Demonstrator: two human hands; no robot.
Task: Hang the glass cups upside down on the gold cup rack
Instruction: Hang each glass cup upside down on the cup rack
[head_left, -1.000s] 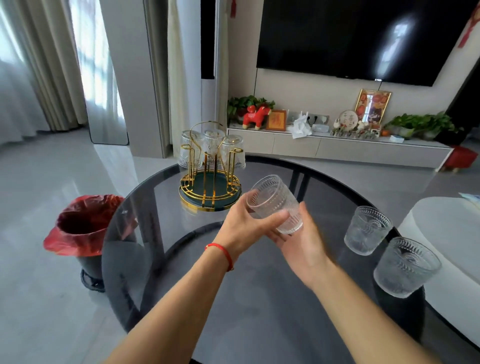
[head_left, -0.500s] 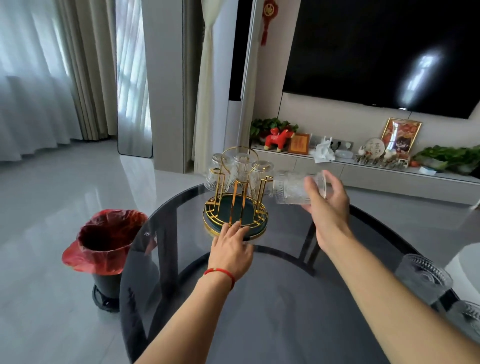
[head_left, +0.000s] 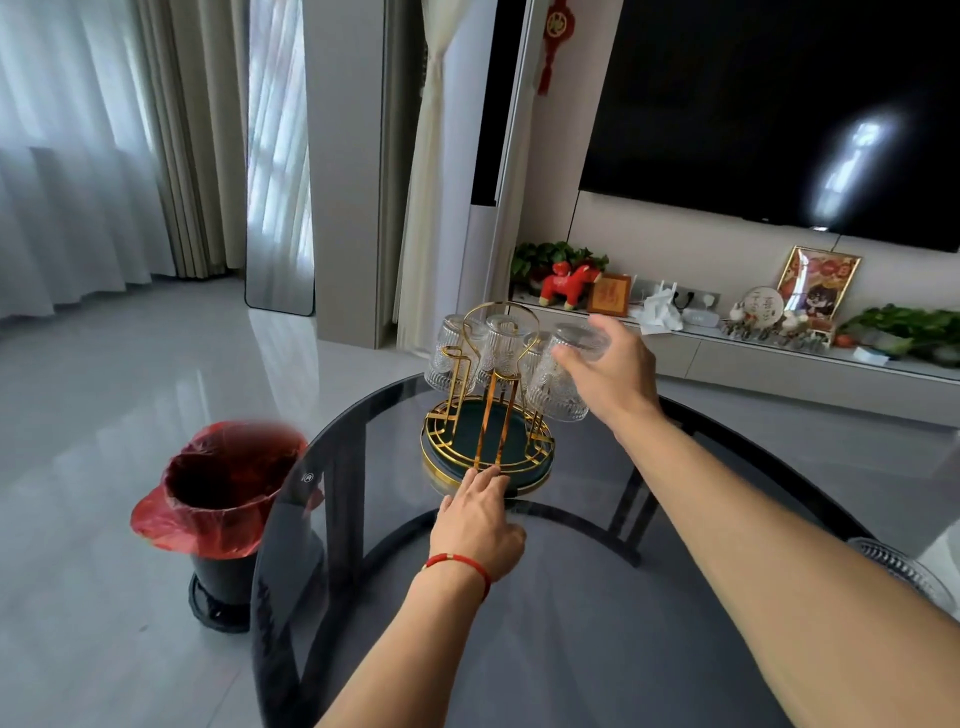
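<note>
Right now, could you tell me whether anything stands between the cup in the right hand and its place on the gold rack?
Nothing visible does. The right hand holds the glass cup upside down at the gold rack's right side. The other hung cups sit further left and behind.

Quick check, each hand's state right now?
Left hand: open, fingertips resting on the gold cup rack base.
Right hand: closed on an upside-down glass cup at the rack.

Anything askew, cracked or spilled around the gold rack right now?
Nothing stands out. The gold wire cup rack stands upright on the dark round glass table, left hand at its base; the right hand holds an inverted ribbed glass cup at a peg.
</note>
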